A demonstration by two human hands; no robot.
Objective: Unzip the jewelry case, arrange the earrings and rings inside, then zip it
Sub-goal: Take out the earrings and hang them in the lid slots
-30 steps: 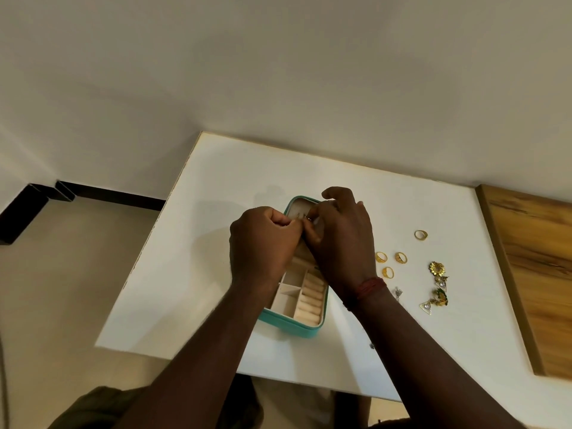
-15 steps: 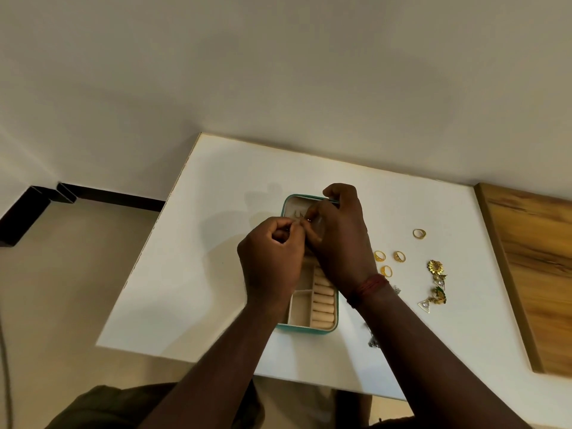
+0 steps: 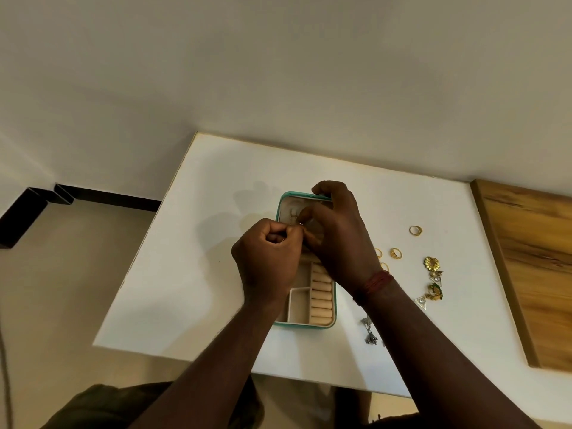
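Open teal rectangular jewelry case [image 3: 305, 326] on white desk [image 3: 216, 181]. Before its raised lid, left hand [image 3: 266, 261] and right hand [image 3: 337, 239], fingers curled, together pinch a small metal earring [image 3: 299, 223].

Left hand [image 3: 267, 261], right hand [image 3: 337, 239]; fingers curled, fingertips pinched together

Readable text, labels, brands, numbers: none is showing on the jewelry case [image 3: 305, 326], the table [image 3: 201, 289] or anything else.
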